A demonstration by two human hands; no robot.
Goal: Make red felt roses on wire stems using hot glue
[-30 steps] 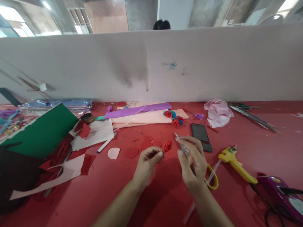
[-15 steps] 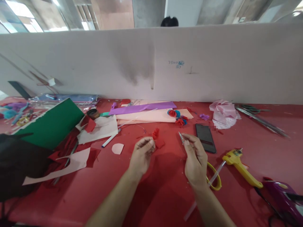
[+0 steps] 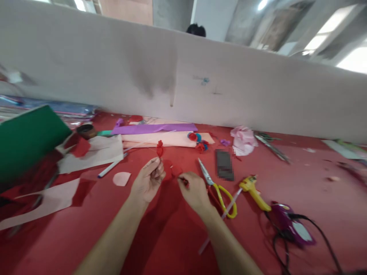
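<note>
Between its thumb and fingers my left hand (image 3: 149,178) pinches the lower end of a small red paper flower (image 3: 159,148), which stands upright above the fingertips. My right hand (image 3: 194,190) is low over the red table, its fingers curled together near a thin red scrap (image 3: 176,170); what lies inside them is too small and dark to name. Just right of that hand, scissors with yellow handles (image 3: 209,178) lie on the table, touched by neither hand. Red and blue paper flowers (image 3: 202,146) rest farther back.
A phone (image 3: 224,165), a yellow glue gun (image 3: 255,193) and a purple device (image 3: 291,224) with a black cord lie to the right. Pink crumpled paper (image 3: 243,141) is behind. At the left are a pen (image 3: 112,165), a green board (image 3: 33,143) and paper offcuts (image 3: 54,198).
The view has turned right. My right hand has let go of the scissors, which now lie on the table, and has moved left toward my left hand. The red flower stays in my left hand.
</note>
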